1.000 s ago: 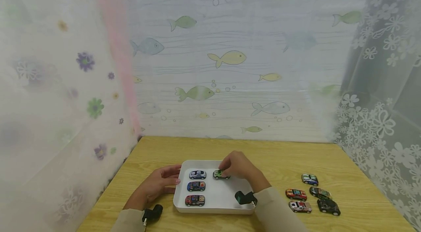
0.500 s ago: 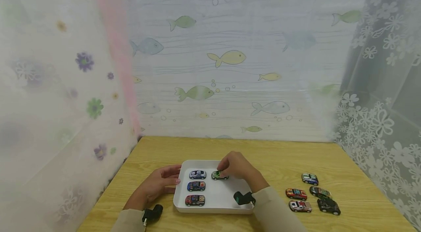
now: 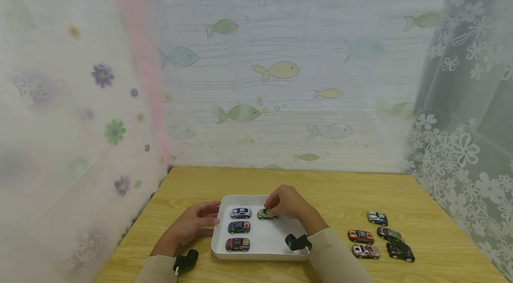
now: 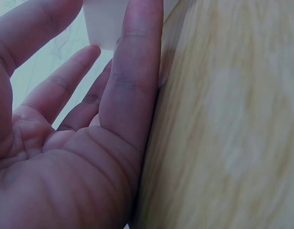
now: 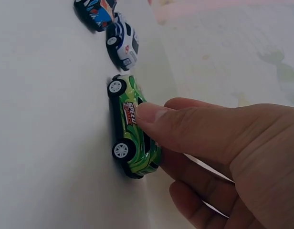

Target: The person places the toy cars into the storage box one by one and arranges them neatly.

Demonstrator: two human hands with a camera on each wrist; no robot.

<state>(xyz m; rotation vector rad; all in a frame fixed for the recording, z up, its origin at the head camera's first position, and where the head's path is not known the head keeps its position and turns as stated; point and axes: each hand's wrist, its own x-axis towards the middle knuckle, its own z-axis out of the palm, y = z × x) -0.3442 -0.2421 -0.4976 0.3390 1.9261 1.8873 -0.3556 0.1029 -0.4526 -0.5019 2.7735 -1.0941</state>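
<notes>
A white rectangular tray (image 3: 260,257) sits on the wooden table, with a column of toy cars along its left side: a white one (image 3: 241,213), a blue one (image 3: 239,227) and a red one (image 3: 238,244). Level with the white car, my right hand (image 3: 291,205) pinches a green toy car (image 5: 132,129) between thumb and fingers, its wheels at the tray floor. The thumb lies on the car's side below its windows. My left hand (image 3: 196,220) touches the tray's left wall, its fingers (image 4: 132,71) extended and its lower edge along the table.
Several more toy cars lie on the table right of the tray: a white-green-blue one (image 3: 377,218), an orange-red one (image 3: 360,236), a white-red one (image 3: 365,252), a dark multicoloured one (image 3: 390,234) and a black one (image 3: 401,252). Patterned curtains (image 3: 256,96) surround the table.
My right hand has shifted the green car slightly left toward the white car, then held it in place. The left hand and the tray have stayed put.
</notes>
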